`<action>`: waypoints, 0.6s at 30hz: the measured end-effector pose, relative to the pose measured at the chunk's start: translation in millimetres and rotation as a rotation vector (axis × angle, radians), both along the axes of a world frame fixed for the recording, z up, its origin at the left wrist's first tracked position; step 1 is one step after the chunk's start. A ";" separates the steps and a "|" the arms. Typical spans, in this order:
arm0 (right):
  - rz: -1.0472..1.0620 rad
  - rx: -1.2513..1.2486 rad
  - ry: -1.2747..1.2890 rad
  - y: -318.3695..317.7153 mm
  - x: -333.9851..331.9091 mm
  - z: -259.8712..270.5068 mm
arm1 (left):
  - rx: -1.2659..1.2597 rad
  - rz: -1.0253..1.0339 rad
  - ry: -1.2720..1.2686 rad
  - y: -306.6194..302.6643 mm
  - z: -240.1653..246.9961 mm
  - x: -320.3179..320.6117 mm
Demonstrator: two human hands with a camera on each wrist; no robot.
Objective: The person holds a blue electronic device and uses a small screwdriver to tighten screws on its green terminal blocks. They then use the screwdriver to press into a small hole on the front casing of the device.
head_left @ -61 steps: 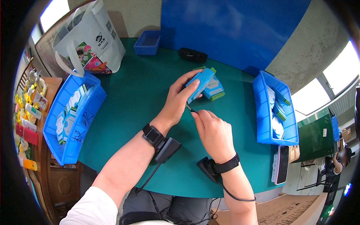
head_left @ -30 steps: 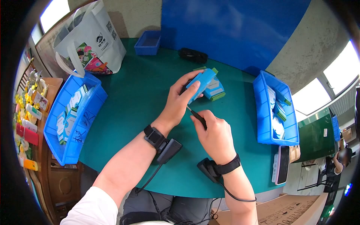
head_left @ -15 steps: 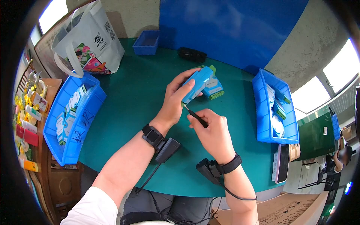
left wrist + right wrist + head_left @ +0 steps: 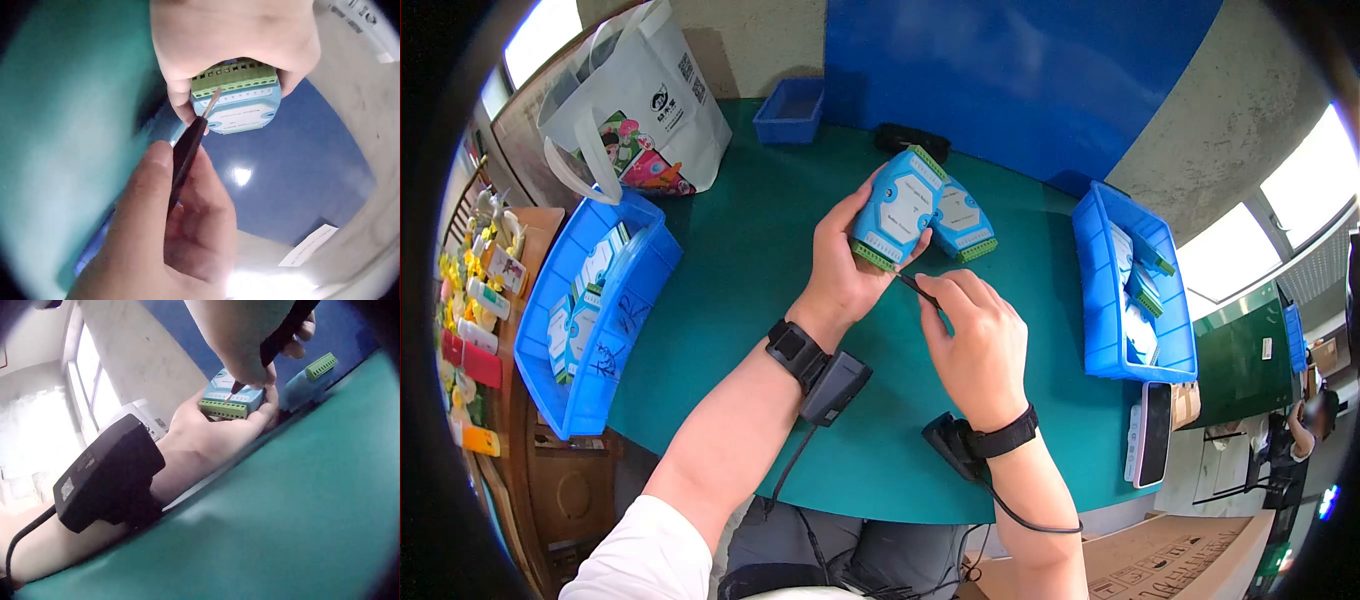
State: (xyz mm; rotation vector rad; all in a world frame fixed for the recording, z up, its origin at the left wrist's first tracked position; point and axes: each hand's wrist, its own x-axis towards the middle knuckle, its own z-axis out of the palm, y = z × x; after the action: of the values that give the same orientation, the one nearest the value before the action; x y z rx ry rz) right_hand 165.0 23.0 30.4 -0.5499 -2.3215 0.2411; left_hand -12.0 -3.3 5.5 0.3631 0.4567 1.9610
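The left hand (image 4: 840,265) grips a light-blue module (image 4: 900,208) by its sides, its labelled face turned up and green terminal strips at both ends. Between thumb and fingers, the right hand (image 4: 978,335) pinches a black-handled screwdriver (image 4: 918,289). In the left wrist view the screwdriver (image 4: 189,147) has its metal tip at the near green terminal strip (image 4: 234,80); the right wrist view also shows the tip at that strip (image 4: 224,410). A second blue module (image 4: 962,215) lies on the table just right of the held one.
Blue bins holding modules stand left (image 4: 620,320) and right (image 4: 1108,300). Behind are a small blue tray (image 4: 788,112), a black object (image 4: 912,140) and a white bag (image 4: 665,110). A phone (image 4: 1155,435) lies at the right edge of the green table (image 4: 740,240).
The module in the left hand has turned from its side to show its labelled face and tilted up. The right hand has shifted slightly, bringing the screwdriver to the near green strip.
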 end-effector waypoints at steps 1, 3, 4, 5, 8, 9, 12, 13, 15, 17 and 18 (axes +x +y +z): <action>-0.004 -0.016 0.011 -0.6 -0.1 0.5 | 0.002 -0.002 -0.004 0.1 -0.6 -0.4; -0.010 -0.048 0.033 -3.1 -1.1 2.3 | 0.006 -0.004 -0.011 -0.1 -0.7 -0.9; -0.015 -0.056 0.033 -4.4 -1.5 3.0 | 0.003 -0.005 -0.010 -0.2 -0.2 -0.4; -0.019 -0.065 0.033 -5.8 -1.7 3.6 | 0.001 -0.005 -0.009 -0.3 0.6 0.4; -0.015 -0.062 0.028 -5.6 -1.7 2.5 | 0.001 -0.016 -0.007 -0.9 1.8 0.9; -0.012 -0.056 0.025 -4.9 -1.6 2.0 | 0.003 -0.022 -0.006 -0.9 1.8 0.9; -0.007 -0.009 0.026 -2.4 -1.1 2.4 | 0.004 -0.055 0.006 0.3 -0.6 0.6; -0.012 0.010 0.017 -1.8 -0.5 2.6 | -0.003 -0.060 0.002 0.3 -0.3 0.9; -0.022 0.049 0.001 -0.7 0.5 3.0 | -0.018 -0.072 -0.006 0.5 1.2 1.9; -0.016 0.074 0.013 -0.4 0.1 3.1 | -0.014 -0.080 -0.010 1.0 0.0 1.5; -0.013 0.087 0.020 -0.3 0.0 3.2 | -0.012 -0.084 -0.012 1.3 -0.6 1.3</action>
State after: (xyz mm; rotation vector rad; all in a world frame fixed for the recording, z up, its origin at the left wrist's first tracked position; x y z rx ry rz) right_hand 165.0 22.7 33.6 -0.5172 -2.2967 0.1380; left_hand -10.7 -2.0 4.9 0.3577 0.4385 1.8773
